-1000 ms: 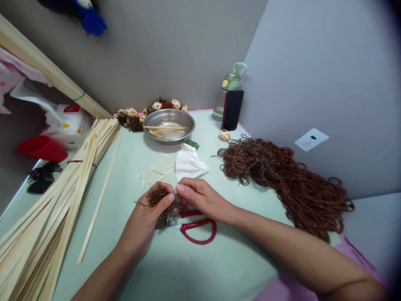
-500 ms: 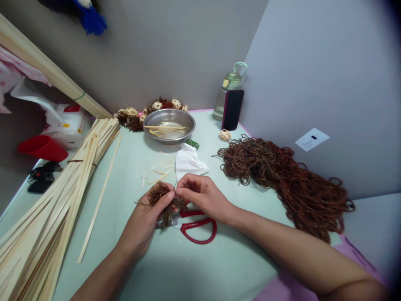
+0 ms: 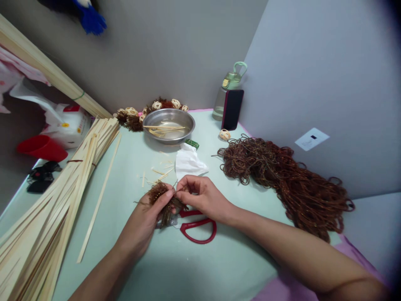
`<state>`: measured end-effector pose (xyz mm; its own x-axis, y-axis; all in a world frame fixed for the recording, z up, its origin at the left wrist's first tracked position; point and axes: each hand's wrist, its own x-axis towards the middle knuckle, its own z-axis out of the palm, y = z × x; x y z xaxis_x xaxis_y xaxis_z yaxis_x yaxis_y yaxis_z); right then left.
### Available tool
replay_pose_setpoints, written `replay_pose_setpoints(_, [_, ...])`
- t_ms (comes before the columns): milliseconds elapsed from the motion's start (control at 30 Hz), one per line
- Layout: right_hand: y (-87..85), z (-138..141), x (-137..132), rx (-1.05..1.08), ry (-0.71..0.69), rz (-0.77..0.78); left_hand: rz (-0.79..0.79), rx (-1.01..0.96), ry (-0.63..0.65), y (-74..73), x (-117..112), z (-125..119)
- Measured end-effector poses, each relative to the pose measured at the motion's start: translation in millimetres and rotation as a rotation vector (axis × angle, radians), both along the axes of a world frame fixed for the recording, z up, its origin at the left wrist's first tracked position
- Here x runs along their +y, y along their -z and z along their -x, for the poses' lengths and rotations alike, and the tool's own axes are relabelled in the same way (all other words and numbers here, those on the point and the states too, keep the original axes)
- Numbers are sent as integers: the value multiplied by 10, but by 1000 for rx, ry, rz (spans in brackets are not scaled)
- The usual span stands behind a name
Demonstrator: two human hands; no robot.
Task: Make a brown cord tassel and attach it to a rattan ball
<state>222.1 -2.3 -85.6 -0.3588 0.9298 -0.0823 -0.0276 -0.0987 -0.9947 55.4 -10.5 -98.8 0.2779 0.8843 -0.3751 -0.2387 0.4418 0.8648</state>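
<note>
My left hand (image 3: 153, 211) is closed round a small brown yarn tassel (image 3: 157, 192) flecked with gold; its strands stick out above and below the fingers. Close beside it, my right hand (image 3: 199, 194) pinches a thin dark strand of yarn (image 3: 175, 183) at the tassel's right side. The fingertips of both hands nearly meet there. Under the hands lie red-handled scissors (image 3: 214, 232), their blades partly hidden by the tassel and left hand. A crumpled white tissue (image 3: 189, 162) rests just beyond the right hand, near scattered short bamboo slivers (image 3: 159, 172).
A metal bowl (image 3: 191, 129) holds water and strips. Long bamboo strips (image 3: 46, 213) fill the left side, with one loose strip (image 3: 99, 200). Brown yarn (image 3: 282, 179) heaps on the right. A phone (image 3: 232, 109) leans on a bottle (image 3: 220, 100) by a woven ball (image 3: 224, 134).
The right fingertips have shifted slightly, and the pinched strand shows less length above them. The left hand and tassel have barely moved.
</note>
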Motion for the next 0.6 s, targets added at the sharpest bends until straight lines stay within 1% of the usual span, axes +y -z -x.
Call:
replay_pose_setpoints(100, [11, 2, 0, 3, 7, -9, -40, 19, 30, 22, -3, 8])
replay_pose_setpoints(233, [30, -2, 0, -34, 13, -26, -110, -3, -3, -20, 4, 15])
replay_pose_setpoints(433, [36, -3, -16, -17, -1, 5, -93, -121, -25, -115, 9, 9])
replay_pose_setpoints(500, [39, 1, -17, 14, -5, 12, -109, -108, -38, -111, 10, 6])
replay_pose_setpoints(600, [53, 7, -6, 57, 26, -2, -132, -37, -68, -64, 12, 7])
